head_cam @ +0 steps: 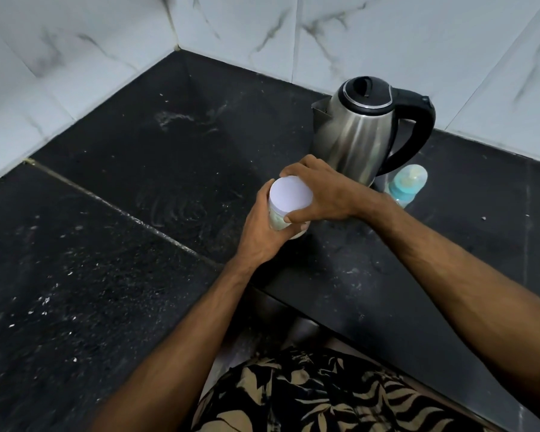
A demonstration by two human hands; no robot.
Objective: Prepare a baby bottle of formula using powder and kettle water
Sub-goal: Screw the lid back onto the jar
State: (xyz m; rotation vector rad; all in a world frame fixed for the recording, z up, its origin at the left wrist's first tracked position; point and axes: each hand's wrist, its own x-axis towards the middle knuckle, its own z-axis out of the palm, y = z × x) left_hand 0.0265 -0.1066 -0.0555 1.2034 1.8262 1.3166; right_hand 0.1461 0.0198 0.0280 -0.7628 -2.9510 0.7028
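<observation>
White-lidded powder jar (289,198) up front on black counter (106,275), left hand (262,227) wrapped round its body, right hand (321,191) clamped on lid. Steel kettle (356,135) behind, baby bottle (407,185) beside it.

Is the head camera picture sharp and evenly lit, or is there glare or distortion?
Head view: mostly sharp; wide-angle bending curves the wall tiles; soft reflections streak the steel kettle; the jar lid looks washed out; the baby bottle is slightly soft.
</observation>
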